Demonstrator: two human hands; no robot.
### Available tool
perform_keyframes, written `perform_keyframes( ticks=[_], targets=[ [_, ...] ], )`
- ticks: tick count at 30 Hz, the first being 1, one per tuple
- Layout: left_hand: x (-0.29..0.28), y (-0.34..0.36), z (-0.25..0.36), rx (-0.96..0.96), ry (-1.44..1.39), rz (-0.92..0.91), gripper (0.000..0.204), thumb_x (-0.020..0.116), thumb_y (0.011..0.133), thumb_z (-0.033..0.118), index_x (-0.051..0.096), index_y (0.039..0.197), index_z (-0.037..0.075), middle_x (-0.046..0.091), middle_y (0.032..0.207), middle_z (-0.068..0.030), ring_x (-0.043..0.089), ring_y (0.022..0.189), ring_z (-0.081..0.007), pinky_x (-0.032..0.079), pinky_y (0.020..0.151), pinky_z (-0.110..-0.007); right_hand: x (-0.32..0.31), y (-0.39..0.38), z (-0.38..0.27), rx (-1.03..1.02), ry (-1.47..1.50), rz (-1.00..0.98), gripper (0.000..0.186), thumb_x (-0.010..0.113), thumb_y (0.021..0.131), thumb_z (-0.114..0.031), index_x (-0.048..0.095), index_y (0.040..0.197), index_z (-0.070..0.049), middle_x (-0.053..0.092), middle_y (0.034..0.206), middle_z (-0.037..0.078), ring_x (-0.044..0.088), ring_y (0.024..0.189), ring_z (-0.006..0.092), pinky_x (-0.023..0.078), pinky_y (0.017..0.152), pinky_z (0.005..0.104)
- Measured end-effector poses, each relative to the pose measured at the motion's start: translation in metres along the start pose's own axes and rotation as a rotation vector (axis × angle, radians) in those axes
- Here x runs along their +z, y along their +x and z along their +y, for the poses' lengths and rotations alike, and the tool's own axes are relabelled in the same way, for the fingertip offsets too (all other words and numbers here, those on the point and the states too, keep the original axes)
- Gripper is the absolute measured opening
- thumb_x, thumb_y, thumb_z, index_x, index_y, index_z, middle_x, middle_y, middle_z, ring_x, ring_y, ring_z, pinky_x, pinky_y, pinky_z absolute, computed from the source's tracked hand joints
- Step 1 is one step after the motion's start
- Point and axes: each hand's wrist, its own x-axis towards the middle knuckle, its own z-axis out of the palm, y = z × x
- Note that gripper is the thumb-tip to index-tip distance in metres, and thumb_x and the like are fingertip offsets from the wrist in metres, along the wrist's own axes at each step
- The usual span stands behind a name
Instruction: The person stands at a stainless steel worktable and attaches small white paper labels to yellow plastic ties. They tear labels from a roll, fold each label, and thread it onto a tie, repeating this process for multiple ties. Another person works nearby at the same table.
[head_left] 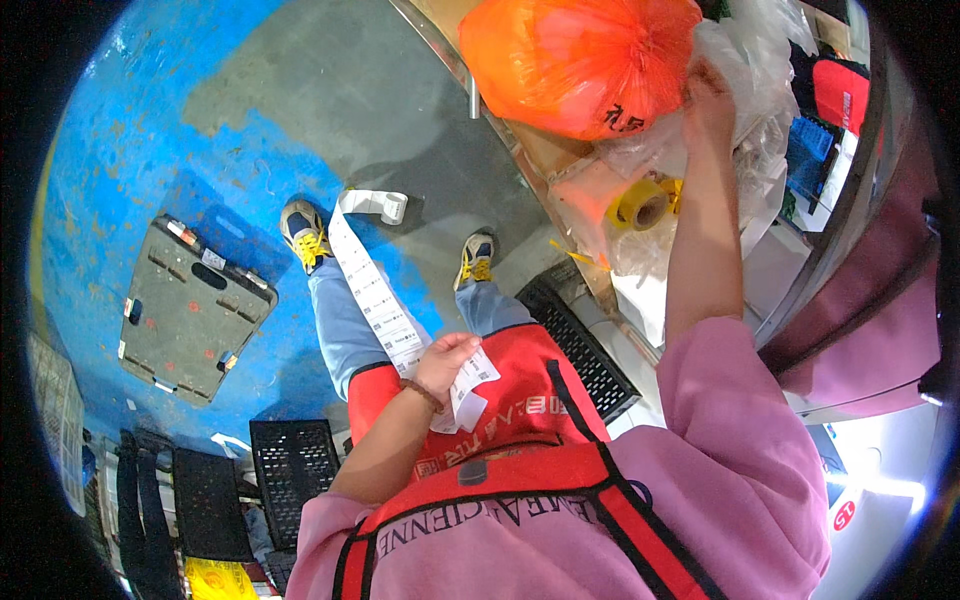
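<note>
A long strip of white printed labels (372,295) hangs from my left hand (445,368), whose fingers are closed on its upper end in front of my red apron (530,385). The strip runs down between my feet and curls into a loose roll at its far end. My right arm reaches out to the upper right. There my right hand (708,108) is closed at the right edge of a full orange plastic bag (580,65), its fingertips partly hidden. See-through plastic (755,85) lies crumpled beside that hand.
A roll of yellow tape (640,205) lies on the cluttered table nearer me than the orange bag. On the blue and grey floor to the left is a dark flat plastic platform (195,310). Black crates (290,470) stand lower left, another black crate (585,350) beside the table.
</note>
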Motion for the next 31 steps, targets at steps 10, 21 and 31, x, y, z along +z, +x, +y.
perform_keyframes(
  ticks=[10, 21, 31],
  targets=[
    [0.001, 0.006, -0.004, 0.023, -0.026, -0.026, 0.016, 0.064, 0.081, 0.016, 0.058, 0.091, 0.005, 0.060, 0.074, -0.0013, 0.058, 0.063, -0.0113, 0.047, 0.057, -0.024, 0.038, -0.011, 0.033, 0.369, -0.469, -0.092, 0.025, 0.061, 0.077, -0.014, 0.060, 0.101, -0.005, 0.061, 0.089, 0.008, 0.058, 0.087, 0.0197, 0.045, 0.072, 0.0292],
    [0.007, 0.005, -0.003, 0.008, -0.008, -0.015, 0.018, 0.064, 0.081, 0.017, 0.057, 0.093, 0.005, 0.060, 0.073, -0.0018, 0.058, 0.062, -0.0120, 0.049, 0.056, -0.025, 0.045, -0.007, 0.066, -0.326, -0.825, 0.188, 0.038, 0.070, 0.063, -0.016, 0.060, 0.097, -0.003, 0.057, 0.101, 0.017, 0.051, 0.099, 0.0310, 0.041, 0.085, 0.0379],
    [0.003, 0.008, -0.008, -0.016, -0.024, -0.023, 0.018, 0.063, 0.081, 0.015, 0.057, 0.093, 0.004, 0.061, 0.074, -0.0022, 0.058, 0.063, -0.0111, 0.048, 0.060, -0.024, 0.024, 0.021, 0.083, -0.459, -1.098, 0.094, 0.032, 0.061, 0.075, -0.035, 0.066, 0.087, -0.005, 0.059, 0.097, 0.019, 0.052, 0.096, 0.0321, 0.040, 0.085, 0.0384]
  ],
)
